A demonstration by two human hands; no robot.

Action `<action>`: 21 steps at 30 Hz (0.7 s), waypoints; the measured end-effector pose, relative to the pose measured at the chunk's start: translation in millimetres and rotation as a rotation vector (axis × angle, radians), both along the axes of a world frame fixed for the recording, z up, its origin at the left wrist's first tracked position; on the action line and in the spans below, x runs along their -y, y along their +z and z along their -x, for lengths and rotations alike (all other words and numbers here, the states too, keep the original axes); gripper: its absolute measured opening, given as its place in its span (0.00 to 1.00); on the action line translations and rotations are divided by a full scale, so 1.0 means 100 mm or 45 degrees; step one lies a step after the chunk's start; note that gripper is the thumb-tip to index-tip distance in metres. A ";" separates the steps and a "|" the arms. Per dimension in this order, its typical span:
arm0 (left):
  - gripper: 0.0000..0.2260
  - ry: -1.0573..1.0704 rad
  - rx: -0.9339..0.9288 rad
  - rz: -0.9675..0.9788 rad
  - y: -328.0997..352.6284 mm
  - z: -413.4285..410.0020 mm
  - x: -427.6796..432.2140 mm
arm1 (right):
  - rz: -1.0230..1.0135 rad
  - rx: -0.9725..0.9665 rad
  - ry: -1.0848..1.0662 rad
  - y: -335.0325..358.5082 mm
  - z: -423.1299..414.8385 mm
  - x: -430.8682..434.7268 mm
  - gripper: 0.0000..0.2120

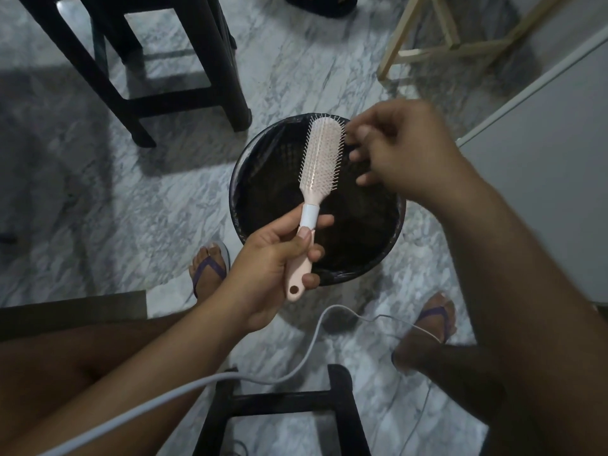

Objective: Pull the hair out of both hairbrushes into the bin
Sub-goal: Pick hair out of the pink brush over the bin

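A pale pink hairbrush (320, 159) with a white band on its neck is held upright over the round black bin (250, 166), bristles facing me. My left hand (273, 268) grips its handle. My right hand (398, 149) hovers just right of the brush head, thumb and forefinger pinched together beside the bristles. The hand is blurred, and I cannot make out hair between the fingers. The bin is lined with a dark bag. Only one hairbrush is in view.
A dark stool (131, 60) stands at the back left and another (279, 406) sits between my legs. A grey cable (296, 366) loops across the marble floor. A pale wooden frame (437, 44) and a white cabinet (543, 159) are on the right.
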State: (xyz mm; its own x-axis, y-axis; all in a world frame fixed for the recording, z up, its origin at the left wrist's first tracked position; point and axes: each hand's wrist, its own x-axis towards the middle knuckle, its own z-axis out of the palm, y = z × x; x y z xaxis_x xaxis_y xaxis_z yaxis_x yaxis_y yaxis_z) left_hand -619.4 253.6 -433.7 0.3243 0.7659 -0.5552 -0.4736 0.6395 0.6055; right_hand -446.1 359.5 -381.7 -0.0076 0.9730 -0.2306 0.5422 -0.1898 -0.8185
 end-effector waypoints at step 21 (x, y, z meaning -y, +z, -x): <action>0.21 -0.089 -0.063 -0.094 -0.12 -0.03 0.17 | -0.038 -0.128 -0.031 0.08 -0.13 -0.05 0.05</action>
State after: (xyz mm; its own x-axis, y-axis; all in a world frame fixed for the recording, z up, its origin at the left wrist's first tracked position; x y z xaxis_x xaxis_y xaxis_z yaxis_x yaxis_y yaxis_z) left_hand -616.5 236.2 -446.1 0.3518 0.7818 -0.5149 -0.3977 0.6227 0.6738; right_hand -433.0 364.0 -374.2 -0.0055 0.9796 -0.2010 0.4523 -0.1768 -0.8742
